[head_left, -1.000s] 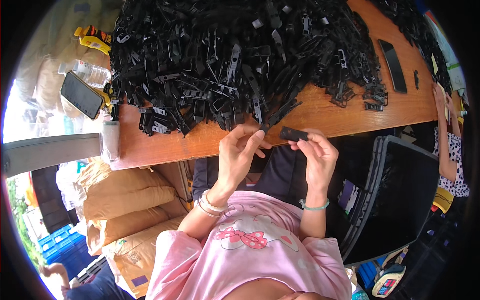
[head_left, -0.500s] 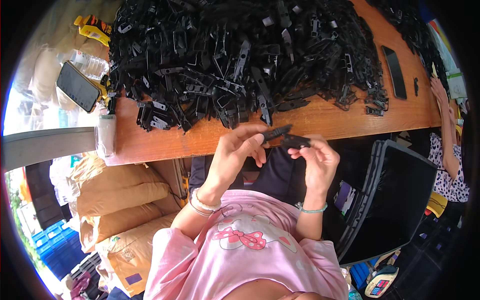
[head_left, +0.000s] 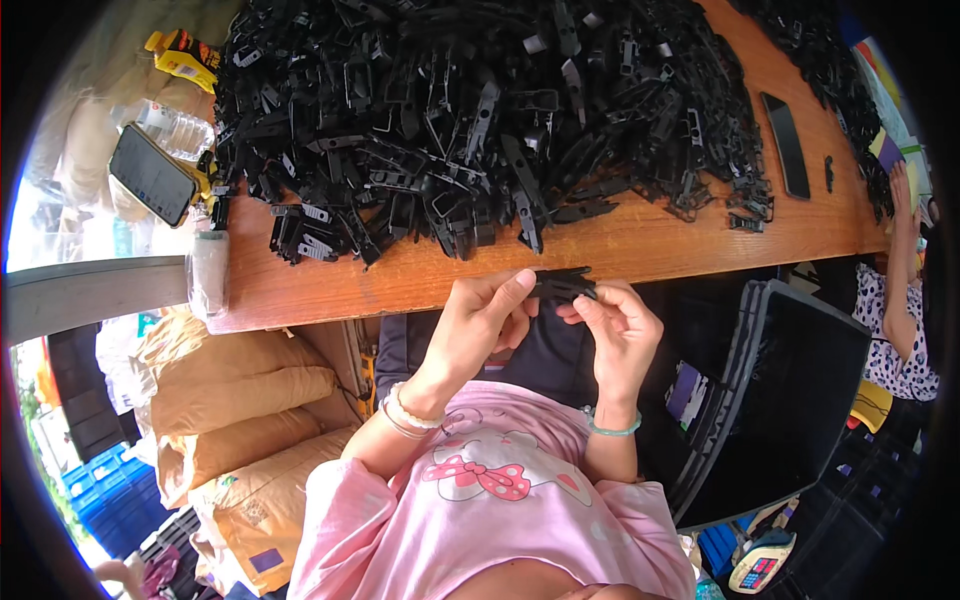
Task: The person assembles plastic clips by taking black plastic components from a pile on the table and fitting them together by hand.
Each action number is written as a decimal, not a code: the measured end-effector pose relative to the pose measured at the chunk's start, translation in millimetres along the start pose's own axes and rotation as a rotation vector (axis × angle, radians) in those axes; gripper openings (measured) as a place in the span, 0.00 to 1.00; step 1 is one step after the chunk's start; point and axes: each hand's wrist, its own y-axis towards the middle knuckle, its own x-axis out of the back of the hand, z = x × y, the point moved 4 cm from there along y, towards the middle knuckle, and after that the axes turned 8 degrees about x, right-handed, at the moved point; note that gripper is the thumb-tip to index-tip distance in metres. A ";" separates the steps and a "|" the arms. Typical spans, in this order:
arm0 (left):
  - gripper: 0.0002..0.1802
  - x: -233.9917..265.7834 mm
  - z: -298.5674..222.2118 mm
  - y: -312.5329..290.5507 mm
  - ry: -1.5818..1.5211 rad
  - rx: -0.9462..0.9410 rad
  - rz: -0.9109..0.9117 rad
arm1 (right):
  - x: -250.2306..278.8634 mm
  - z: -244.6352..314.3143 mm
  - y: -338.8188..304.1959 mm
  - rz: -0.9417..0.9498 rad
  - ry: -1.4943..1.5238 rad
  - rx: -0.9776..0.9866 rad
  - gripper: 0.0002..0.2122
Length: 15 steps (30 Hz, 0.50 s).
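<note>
My left hand point(head_left: 482, 318) and my right hand point(head_left: 622, 335) meet just off the near edge of the wooden table point(head_left: 390, 287). Between them are small black plastic parts point(head_left: 563, 283), overlapping so that I cannot tell where one ends and the other begins. The left thumb and fingers pinch the left end; the right fingertips grip the right end. Beyond my hands, a wide heap of similar black plastic parts point(head_left: 480, 110) covers the table.
A phone point(head_left: 153, 174) leans at the left by a clear bottle point(head_left: 178, 130) and a yellow bottle point(head_left: 184, 60). Another phone point(head_left: 786, 146) lies right. Brown sacks point(head_left: 240, 375) stand lower left, a black crate point(head_left: 790, 400) right. A co-worker's arm point(head_left: 905, 260) is far right.
The black parts, held apart before, have come together between my hands. My right hand has shifted slightly left and down. At far right, the co-worker's hand now holds a purple and yellow piece.
</note>
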 end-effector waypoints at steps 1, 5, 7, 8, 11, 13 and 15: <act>0.23 0.5 2.7 1.3 0.000 -0.003 0.002 | -0.5 1.9 -0.7 -0.010 -0.028 0.026 0.03; 0.15 -2.7 11.6 5.6 -0.112 0.031 0.188 | 1.3 -2.3 -4.2 0.127 -0.143 0.168 0.06; 0.12 -1.1 13.1 5.4 -0.009 -0.084 0.059 | -1.1 0.5 -5.7 0.143 -0.146 0.093 0.08; 0.13 0.4 15.3 8.7 0.029 -0.170 0.036 | 0.7 -2.5 -6.2 0.119 -0.099 -0.004 0.09; 0.11 -3.8 9.6 6.8 -0.004 -0.143 0.198 | 0.1 1.2 -2.0 0.056 0.022 -0.087 0.10; 0.10 -4.5 7.3 9.3 0.001 -0.185 0.212 | -3.4 0.2 -6.2 0.180 0.063 -0.198 0.10; 0.10 -0.5 7.7 10.3 0.013 -0.177 0.248 | -4.9 -3.8 -6.0 0.188 0.053 -0.124 0.11</act>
